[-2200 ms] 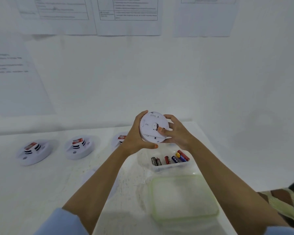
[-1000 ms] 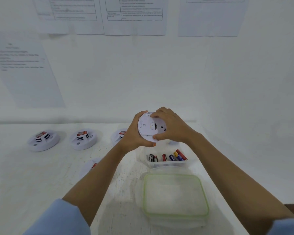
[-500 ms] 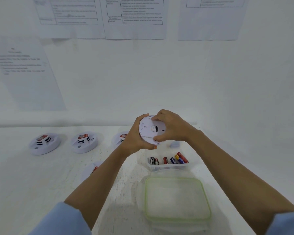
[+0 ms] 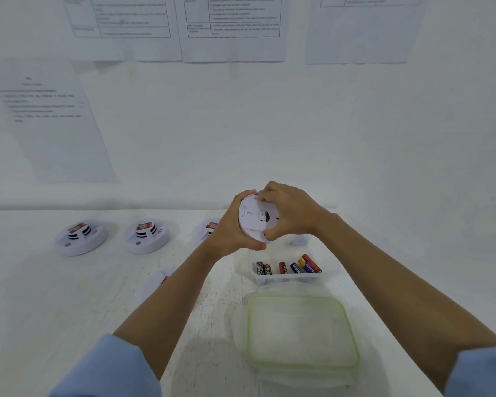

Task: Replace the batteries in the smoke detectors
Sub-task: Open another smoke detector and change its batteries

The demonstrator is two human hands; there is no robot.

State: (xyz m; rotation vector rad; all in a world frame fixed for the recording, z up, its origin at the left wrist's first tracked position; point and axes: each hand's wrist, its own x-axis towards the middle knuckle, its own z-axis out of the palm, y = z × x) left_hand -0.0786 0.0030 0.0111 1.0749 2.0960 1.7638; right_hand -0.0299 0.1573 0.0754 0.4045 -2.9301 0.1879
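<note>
I hold a white round smoke detector (image 4: 254,219) in the air over the table, its flat back turned toward me. My left hand (image 4: 229,233) cups its left rim from behind. My right hand (image 4: 291,212) grips its right side, fingers over the top edge and thumb at the bottom rim. Below it a clear tub (image 4: 287,279) holds several batteries (image 4: 287,267). Two more detectors (image 4: 80,237) (image 4: 146,236) lie face up at the left, a third (image 4: 209,227) shows partly behind my left wrist, and a fourth (image 4: 158,280) peeks out beside my left forearm.
A clear lid with a green seal (image 4: 301,330) lies near the table's front right. A small grey-blue piece (image 4: 298,241) rests behind the tub. Printed sheets (image 4: 232,27) hang on the white wall. The table's right edge runs close to the tub.
My right hand moved from the middle of the detector's back to wrap over its right rim and top edge. The detector stays held in the same spot over the tub.
</note>
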